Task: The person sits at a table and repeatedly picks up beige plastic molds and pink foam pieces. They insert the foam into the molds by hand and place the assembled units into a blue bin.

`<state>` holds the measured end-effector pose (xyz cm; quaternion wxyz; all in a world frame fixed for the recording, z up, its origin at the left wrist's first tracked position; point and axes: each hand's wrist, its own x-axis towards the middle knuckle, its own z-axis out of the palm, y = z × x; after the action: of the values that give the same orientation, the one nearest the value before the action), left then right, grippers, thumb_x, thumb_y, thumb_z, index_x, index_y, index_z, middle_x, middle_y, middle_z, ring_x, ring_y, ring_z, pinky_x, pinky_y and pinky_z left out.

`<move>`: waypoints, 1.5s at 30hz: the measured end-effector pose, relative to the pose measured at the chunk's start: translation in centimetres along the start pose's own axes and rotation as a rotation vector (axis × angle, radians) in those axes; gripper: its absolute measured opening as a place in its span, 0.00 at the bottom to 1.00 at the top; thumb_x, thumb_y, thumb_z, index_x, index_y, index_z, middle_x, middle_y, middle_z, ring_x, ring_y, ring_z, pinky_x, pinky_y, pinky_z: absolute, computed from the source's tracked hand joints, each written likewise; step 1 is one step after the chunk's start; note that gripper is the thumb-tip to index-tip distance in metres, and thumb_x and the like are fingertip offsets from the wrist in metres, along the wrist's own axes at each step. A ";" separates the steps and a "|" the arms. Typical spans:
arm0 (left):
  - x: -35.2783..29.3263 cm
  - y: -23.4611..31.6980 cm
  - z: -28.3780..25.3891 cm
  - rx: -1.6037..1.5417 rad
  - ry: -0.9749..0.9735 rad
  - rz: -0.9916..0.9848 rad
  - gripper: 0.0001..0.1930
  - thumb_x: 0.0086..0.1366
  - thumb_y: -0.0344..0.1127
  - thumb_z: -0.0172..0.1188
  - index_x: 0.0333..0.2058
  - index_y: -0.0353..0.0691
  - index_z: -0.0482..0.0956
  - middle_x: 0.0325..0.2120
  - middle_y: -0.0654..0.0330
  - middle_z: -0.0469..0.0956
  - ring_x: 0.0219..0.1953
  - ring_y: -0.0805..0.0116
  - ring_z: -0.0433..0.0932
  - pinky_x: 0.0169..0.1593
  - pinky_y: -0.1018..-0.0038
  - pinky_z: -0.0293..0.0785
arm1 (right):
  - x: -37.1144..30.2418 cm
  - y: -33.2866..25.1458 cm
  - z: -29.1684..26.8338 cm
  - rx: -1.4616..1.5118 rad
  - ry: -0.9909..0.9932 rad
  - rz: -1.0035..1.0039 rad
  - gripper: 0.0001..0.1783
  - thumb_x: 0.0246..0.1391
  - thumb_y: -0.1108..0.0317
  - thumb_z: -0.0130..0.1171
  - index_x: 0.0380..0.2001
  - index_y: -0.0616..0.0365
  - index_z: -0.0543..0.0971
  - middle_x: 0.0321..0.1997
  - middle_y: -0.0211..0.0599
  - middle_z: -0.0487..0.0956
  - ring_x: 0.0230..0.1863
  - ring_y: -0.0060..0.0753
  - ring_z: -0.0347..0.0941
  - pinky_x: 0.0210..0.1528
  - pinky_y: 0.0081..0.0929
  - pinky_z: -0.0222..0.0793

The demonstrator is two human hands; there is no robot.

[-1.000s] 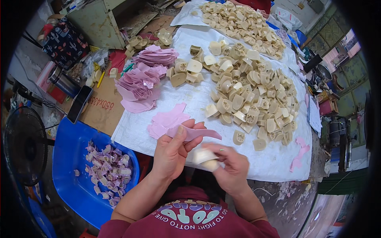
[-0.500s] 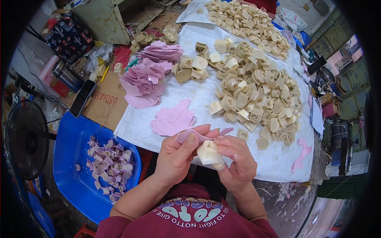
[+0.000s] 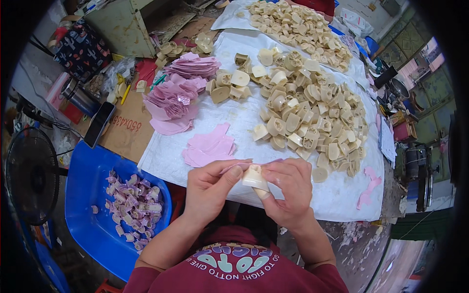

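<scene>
Close to the front edge of the covered table, both my hands work on one cream plastic shoe heel (image 3: 253,178). My right hand (image 3: 292,189) grips the heel from the right, thumb low on it and fingers over its top. My left hand (image 3: 207,189) pinches a thin pink covering piece (image 3: 240,165) between thumb and fingers. The pink piece stretches along the far side of the heel, partly hidden by my fingers. Just beyond my left hand lie loose pink pieces (image 3: 211,144). A big pile of bare heels (image 3: 312,117) spreads beyond my right hand.
A blue tub (image 3: 80,215) at the left holds several pink-covered heels. Stacks of pink pieces (image 3: 172,97) stand at the table's left side, near a phone (image 3: 100,123) and a steel tumbler (image 3: 80,97). More heels (image 3: 303,31) lie at the far end, near another person's red clothing (image 3: 318,6).
My fingers have closed in over the pink piece, drawing it flatter along the heel's far side. The heel has shifted slightly up and left. The whole view has moved a little.
</scene>
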<state>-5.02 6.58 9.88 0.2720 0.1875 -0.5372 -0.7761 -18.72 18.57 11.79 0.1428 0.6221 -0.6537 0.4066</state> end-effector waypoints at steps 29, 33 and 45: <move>2.4 -0.2 -2.6 0.289 -0.373 -0.304 0.24 0.64 0.25 0.59 0.58 0.36 0.68 0.35 0.58 0.82 0.35 0.78 0.77 0.41 0.80 0.72 | -1.6 1.4 1.8 0.173 -0.230 0.049 0.16 0.34 0.79 0.63 0.32 0.59 0.76 0.31 0.36 0.76 0.35 0.40 0.71 0.40 0.35 0.62; 4.1 0.6 -3.3 0.509 -0.496 -0.375 0.22 0.64 0.28 0.60 0.57 0.36 0.71 0.35 0.58 0.82 0.36 0.79 0.77 0.40 0.79 0.73 | -2.2 1.3 2.4 0.228 -0.343 0.189 0.13 0.39 0.76 0.66 0.33 0.59 0.79 0.30 0.35 0.76 0.34 0.37 0.72 0.40 0.33 0.64; 2.6 -3.2 -3.7 -0.071 -0.285 -0.183 0.11 0.62 0.28 0.60 0.43 0.33 0.82 0.43 0.54 0.79 0.45 0.66 0.78 0.52 0.68 0.72 | -3.3 0.8 3.1 0.782 -0.099 0.889 0.10 0.49 0.72 0.66 0.36 0.62 0.81 0.34 0.28 0.80 0.35 0.17 0.70 0.41 0.20 0.68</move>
<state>-5.62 3.15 5.64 0.1277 0.1142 -0.5231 -0.8349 -17.83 18.54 7.28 -0.3116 0.3134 -0.6591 0.6086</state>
